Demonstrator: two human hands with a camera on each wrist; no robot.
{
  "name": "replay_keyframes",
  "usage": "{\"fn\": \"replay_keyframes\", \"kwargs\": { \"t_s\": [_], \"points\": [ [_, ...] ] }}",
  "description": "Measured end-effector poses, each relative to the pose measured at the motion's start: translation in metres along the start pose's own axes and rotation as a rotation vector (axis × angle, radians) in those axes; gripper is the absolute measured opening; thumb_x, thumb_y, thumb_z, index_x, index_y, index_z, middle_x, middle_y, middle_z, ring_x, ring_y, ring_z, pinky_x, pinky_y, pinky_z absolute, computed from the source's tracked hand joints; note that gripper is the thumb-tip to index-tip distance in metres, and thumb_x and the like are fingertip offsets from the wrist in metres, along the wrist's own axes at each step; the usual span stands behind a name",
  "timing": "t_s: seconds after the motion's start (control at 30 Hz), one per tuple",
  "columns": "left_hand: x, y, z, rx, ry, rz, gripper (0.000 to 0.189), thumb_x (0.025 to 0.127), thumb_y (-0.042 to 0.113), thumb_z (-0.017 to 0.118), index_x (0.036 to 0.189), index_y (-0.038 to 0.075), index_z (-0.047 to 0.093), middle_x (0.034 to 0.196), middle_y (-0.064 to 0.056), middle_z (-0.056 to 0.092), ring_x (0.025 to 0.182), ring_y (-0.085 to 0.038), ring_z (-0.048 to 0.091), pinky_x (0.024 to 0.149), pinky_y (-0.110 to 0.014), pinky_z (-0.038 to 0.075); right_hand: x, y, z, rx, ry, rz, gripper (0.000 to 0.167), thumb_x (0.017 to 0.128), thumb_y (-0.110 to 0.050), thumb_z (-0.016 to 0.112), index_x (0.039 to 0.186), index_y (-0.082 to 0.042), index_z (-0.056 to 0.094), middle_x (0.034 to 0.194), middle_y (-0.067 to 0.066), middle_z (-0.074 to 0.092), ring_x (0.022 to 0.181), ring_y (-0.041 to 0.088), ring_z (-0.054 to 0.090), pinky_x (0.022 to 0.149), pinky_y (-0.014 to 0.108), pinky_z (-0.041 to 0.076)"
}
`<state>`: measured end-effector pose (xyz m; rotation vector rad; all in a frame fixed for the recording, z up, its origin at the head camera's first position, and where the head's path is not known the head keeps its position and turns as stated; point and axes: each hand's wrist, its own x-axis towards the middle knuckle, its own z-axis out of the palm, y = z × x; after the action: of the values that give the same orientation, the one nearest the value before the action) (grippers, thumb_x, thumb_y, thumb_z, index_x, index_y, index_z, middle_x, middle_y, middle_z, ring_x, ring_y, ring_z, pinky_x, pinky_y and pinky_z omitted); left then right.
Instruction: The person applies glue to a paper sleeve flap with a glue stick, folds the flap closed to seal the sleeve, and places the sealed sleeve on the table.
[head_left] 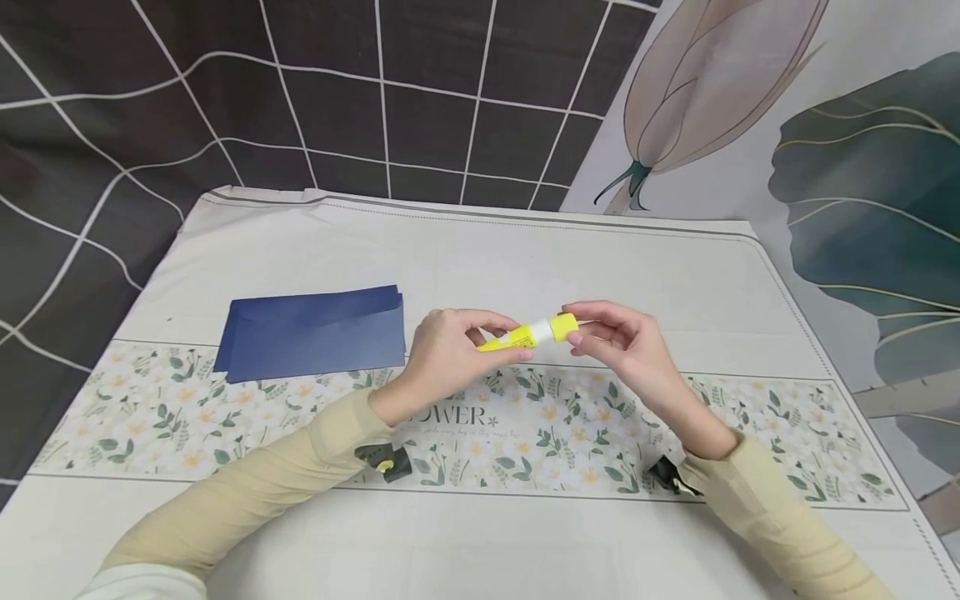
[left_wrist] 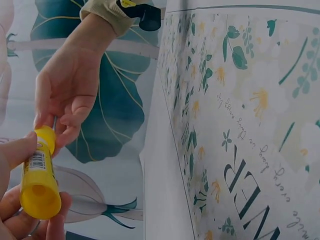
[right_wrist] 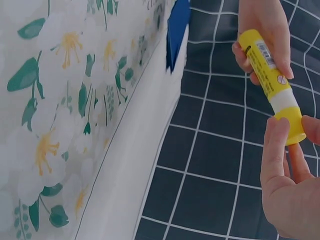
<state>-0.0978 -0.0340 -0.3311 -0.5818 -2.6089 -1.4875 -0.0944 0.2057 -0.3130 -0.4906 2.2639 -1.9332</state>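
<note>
A yellow glue stick (head_left: 517, 337) is held in the air over the table, lying nearly level. My left hand (head_left: 450, 348) grips its yellow body, thumb along the near side. The fingertips of my right hand (head_left: 632, 343) pinch the yellow cap (head_left: 565, 326) at the other end. Between cap and body a white band (right_wrist: 285, 101) shows. The left wrist view has the round base of the glue stick (left_wrist: 37, 165) facing the camera, with a barcode on its side. Left of my left hand, blue envelopes (head_left: 315, 335) lie overlapping on the table.
A white tablecloth (head_left: 480, 250) with a floral printed band (head_left: 585, 433) covers the table. Behind it hangs a dark cloth with a white grid (head_left: 435, 133). On the right is a curtain (head_left: 720, 83) printed with large flowers and leaves.
</note>
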Motion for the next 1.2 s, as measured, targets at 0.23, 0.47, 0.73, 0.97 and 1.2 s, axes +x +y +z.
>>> {"fn": "replay_keyframes", "kwargs": {
  "t_s": [0.23,0.47,0.73,0.97,1.2],
  "points": [
    [0.0001,-0.0009,0.0007,0.019,0.005,0.020,0.032,0.071,0.038,0.083,0.098,0.021,0.077,0.087,0.005,0.074,0.058,-0.002,0.059,0.044,-0.020,0.038,-0.0008,-0.0002,0.0022,0.001,0.010,-0.012,0.028,0.088,0.004,0.062,0.115,-0.004,0.065,0.101,-0.006,0.070,0.084,0.007,0.069,0.074,0.024,0.058],
    [0.0003,-0.0004,0.0014,0.033,0.010,0.047,0.032,0.071,0.039,0.084,0.098,0.022,0.078,0.085,0.006,0.074,0.058,-0.001,0.059,0.043,-0.020,0.037,-0.0018,-0.0015,0.0038,-0.004,0.017,-0.020,0.028,0.088,0.004,0.063,0.115,-0.003,0.065,0.100,-0.006,0.070,0.083,0.007,0.069,0.074,0.024,0.058],
    [0.0004,0.0000,0.0024,0.040,0.011,0.064,0.033,0.070,0.038,0.084,0.097,0.021,0.078,0.085,0.007,0.075,0.059,-0.001,0.058,0.044,-0.020,0.038,-0.0020,-0.0015,0.0055,-0.066,0.014,-0.016,0.036,0.087,-0.005,0.069,0.117,0.011,0.060,0.102,-0.009,0.070,0.084,0.009,0.069,0.075,0.024,0.058],
    [0.0000,0.0006,0.0045,0.048,0.002,0.064,0.035,0.069,0.039,0.085,0.097,0.020,0.078,0.086,0.006,0.075,0.061,-0.001,0.059,0.047,-0.019,0.040,-0.0029,0.0005,0.0076,-0.124,0.004,0.030,0.035,0.086,0.000,0.068,0.118,0.012,0.059,0.098,-0.014,0.070,0.084,0.007,0.070,0.076,0.024,0.058],
    [-0.0009,0.0007,0.0066,0.030,-0.020,0.074,0.034,0.070,0.036,0.085,0.098,0.017,0.078,0.088,0.004,0.075,0.062,-0.004,0.060,0.050,-0.019,0.042,-0.0018,0.0069,0.0077,-0.125,-0.027,0.036,0.034,0.085,0.003,0.067,0.117,0.012,0.060,0.101,-0.018,0.069,0.086,0.008,0.071,0.076,0.025,0.058]
  ]
}}
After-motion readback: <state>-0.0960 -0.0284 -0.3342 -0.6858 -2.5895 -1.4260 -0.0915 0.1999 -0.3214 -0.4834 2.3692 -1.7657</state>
